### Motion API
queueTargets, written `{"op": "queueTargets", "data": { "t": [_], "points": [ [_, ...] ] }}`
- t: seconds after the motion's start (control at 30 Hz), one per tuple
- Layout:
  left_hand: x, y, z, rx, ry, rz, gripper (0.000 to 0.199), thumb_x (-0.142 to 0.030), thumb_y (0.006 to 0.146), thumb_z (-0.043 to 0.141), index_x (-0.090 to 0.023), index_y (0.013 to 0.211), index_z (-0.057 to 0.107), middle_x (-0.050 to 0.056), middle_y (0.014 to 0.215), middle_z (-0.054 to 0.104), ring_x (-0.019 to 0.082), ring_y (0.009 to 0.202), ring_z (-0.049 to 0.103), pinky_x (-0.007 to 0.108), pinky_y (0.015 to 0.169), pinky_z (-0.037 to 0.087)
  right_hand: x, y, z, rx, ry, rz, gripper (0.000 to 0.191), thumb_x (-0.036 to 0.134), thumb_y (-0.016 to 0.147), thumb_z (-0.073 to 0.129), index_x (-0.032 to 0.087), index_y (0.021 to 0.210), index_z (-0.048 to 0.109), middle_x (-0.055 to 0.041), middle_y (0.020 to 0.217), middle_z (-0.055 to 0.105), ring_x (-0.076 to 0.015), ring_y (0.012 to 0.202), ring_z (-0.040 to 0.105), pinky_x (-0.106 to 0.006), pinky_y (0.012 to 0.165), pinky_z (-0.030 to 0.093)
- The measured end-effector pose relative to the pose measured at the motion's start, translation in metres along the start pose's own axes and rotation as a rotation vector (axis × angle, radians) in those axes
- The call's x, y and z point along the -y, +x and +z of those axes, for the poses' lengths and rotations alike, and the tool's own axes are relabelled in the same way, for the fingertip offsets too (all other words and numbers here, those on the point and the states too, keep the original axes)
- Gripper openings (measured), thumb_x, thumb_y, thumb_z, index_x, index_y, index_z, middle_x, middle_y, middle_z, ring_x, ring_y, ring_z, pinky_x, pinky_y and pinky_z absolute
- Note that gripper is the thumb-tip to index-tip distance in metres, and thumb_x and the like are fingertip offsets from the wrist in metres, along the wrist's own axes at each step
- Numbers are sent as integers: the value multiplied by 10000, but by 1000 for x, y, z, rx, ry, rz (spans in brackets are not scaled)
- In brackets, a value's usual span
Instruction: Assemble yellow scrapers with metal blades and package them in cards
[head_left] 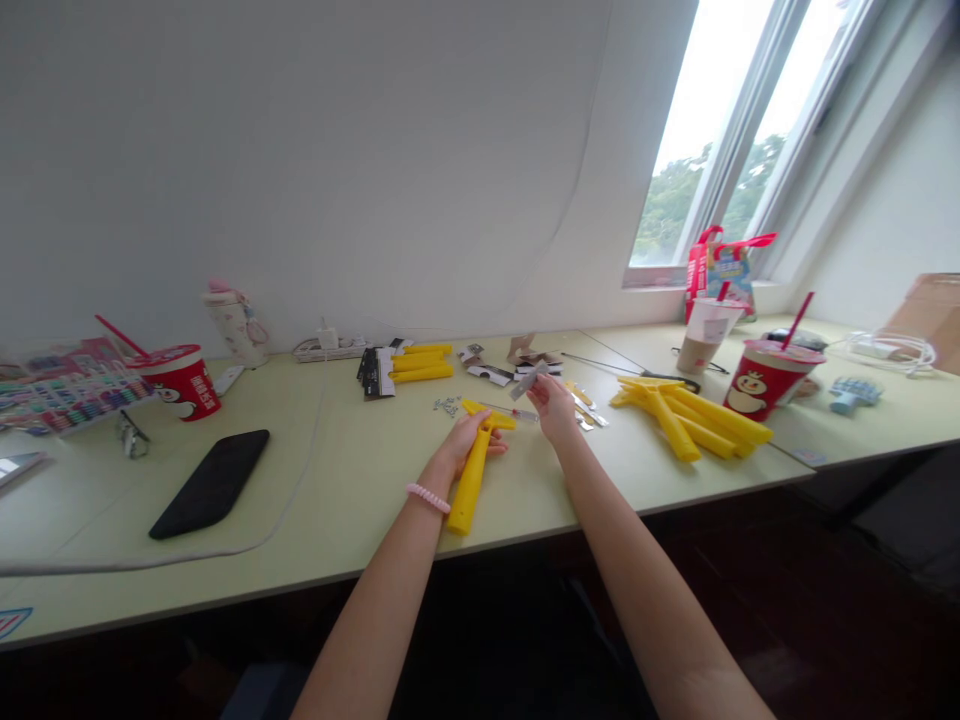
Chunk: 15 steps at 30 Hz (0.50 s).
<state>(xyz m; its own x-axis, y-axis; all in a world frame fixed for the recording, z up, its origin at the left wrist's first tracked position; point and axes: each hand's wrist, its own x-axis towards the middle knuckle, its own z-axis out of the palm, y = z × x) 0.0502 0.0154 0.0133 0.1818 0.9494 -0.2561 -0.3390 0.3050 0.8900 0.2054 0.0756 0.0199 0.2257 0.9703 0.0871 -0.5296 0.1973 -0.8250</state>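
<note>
My left hand grips the head of a yellow plastic T-shaped scraper handle, which lies on the table with its shaft toward me. My right hand pinches a small grey metal blade between its fingers, just above the table. A thin screwdriver lies between my hands, and a small scatter of silver screws sits left of them. Several more yellow handles lie in a heap to the right and in a small stack at the back.
Red paper cups with straws stand at both ends of the pale green table. A black phone, a power strip, packaging scraps and a milk tea cup share the surface. A window and a cardboard box lie to the right.
</note>
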Motion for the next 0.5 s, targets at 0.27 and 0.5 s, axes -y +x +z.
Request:
{"op": "queueTargets", "data": {
  "t": [0.27, 0.5],
  "points": [
    [-1, -4, 3, 18, 27, -11, 244, -289, 775, 554, -144, 922, 425, 76, 685, 591, 148, 508, 606, 280, 507, 533, -3, 1, -3, 17, -72, -22, 119, 301, 650, 580, 208, 708, 532, -31, 793, 682, -178, 802, 641, -287, 640, 536],
    [1, -6, 5, 25, 68, 46, 208, -300, 788, 530, -144, 875, 423, 83, 666, 586, 149, 507, 586, 282, 538, 520, 0, -1, -2, -30, -92, -41, 109, 272, 601, 572, 202, 617, 490, 2, 586, 627, -142, 595, 595, -222, 462, 441]
  ]
}}
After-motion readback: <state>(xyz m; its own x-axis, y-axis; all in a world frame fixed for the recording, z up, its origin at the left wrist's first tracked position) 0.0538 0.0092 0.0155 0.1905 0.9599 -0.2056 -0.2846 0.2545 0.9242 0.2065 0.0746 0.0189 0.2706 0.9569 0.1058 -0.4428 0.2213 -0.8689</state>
